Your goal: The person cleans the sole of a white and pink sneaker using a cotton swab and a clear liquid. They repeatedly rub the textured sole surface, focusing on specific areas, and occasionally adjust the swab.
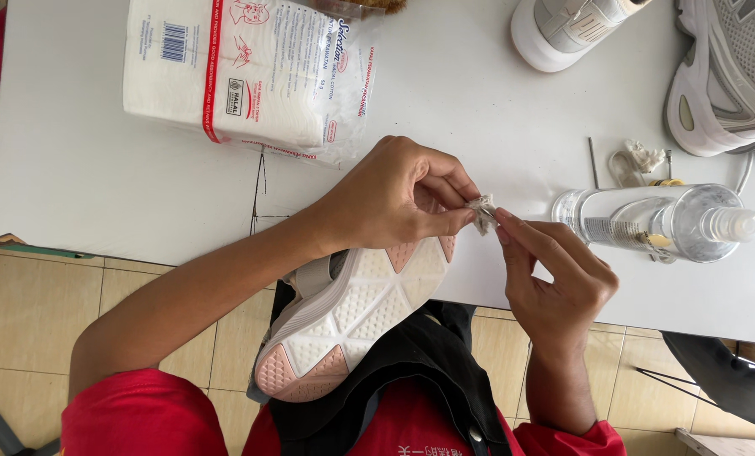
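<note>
A sneaker (352, 317) with a white and pink sole lies sole-up on my lap, its toe resting against the white table (82, 169). My left hand (394, 198) rests over the toe of the sneaker. My right hand (551, 270) is just right of it. The fingertips of both hands pinch a small crumpled white cotton wad (482, 211) held just above the table's near edge.
A clear plastic pack of white cotton pads (247, 72) lies at the back left. A clear spray bottle (656, 221) lies on its side to the right. Two white and grey sneakers (563, 29) (724, 76) sit at the back right, with thin metal tools (593, 162) beside them.
</note>
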